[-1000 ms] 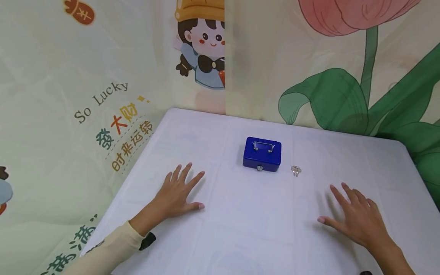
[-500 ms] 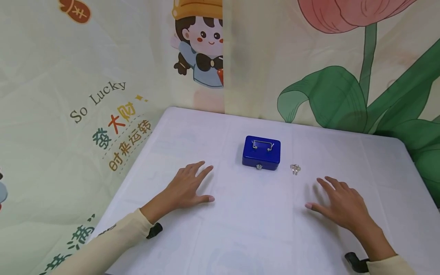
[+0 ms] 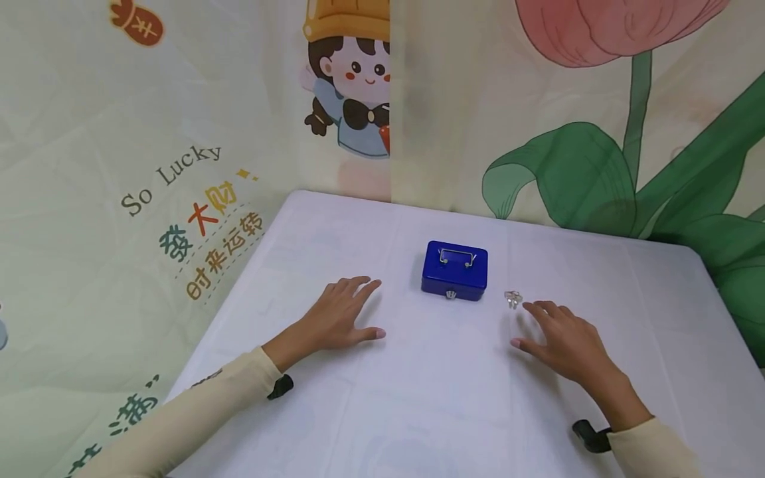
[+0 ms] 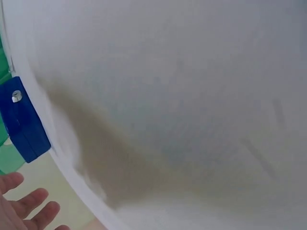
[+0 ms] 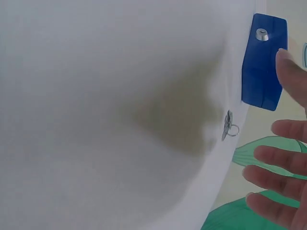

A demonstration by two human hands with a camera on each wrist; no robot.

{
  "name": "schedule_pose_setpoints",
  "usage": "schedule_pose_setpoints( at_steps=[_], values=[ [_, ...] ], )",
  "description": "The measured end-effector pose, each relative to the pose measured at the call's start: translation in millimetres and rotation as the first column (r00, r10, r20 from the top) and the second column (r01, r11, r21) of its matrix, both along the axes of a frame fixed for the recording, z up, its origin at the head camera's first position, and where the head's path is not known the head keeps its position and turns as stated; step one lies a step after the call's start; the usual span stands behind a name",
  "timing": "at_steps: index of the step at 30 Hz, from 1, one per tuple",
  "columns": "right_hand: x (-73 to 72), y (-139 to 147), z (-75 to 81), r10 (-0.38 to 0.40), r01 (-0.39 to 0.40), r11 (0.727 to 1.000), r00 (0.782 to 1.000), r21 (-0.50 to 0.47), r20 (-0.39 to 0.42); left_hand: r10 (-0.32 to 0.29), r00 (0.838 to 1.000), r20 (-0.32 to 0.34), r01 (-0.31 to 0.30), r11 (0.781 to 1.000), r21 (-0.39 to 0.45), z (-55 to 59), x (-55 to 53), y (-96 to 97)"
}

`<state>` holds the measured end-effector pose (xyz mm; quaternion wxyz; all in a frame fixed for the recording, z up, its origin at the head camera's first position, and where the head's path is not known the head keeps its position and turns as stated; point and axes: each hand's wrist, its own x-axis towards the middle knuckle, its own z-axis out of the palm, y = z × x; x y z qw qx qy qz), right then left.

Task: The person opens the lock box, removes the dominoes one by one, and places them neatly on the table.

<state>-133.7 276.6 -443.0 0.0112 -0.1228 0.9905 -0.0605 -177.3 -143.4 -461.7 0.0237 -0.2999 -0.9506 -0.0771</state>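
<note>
A small blue cash box (image 3: 455,271) with a wire handle on its lid and a silver lock in front stands closed on the white table. Just right of it lies a bunch of small silver keys (image 3: 512,299) on a ring, also visible as keys (image 5: 228,125) in the right wrist view. My right hand (image 3: 564,338) hovers beside the keys, fingers spread, its fingertips close to them and holding nothing. Left of the box, my left hand (image 3: 340,315) is above the table with fingers loosely extended, holding nothing.
The white-covered table (image 3: 418,398) reaches back to a printed cloth backdrop (image 3: 442,133) with a cartoon figure and a tulip. Black wrist camera mounts (image 3: 590,436) sit under both sleeves.
My right hand has moved left and forward, close to the keys. My left hand has shifted right and slightly forward, toward the box. The box and keys stay in place.
</note>
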Motion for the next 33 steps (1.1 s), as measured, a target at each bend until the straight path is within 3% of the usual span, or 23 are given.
schedule_pose_setpoints(
  at_steps=[12, 23, 33],
  values=[
    [-19.6, -15.7, -9.0, 0.094, -0.095, 0.995, 0.995, -0.006, -0.041, 0.013, 1.0, 0.028, -0.012, 1.0, -0.01, -1.4, -27.4, 19.7],
    [-34.4, -26.1, -9.1, 0.105, -0.105, 0.994, 0.994, -0.005, -0.017, -0.02, 0.998, 0.06, 0.021, 1.0, -0.017, -0.2, -48.5, 43.0],
    [-45.5, -25.3, -11.8, 0.129, -0.129, 0.991, 0.992, -0.021, 0.001, 0.02, 0.993, 0.12, -0.016, 0.999, -0.031, 1.1, -67.6, 64.1]
  ],
)
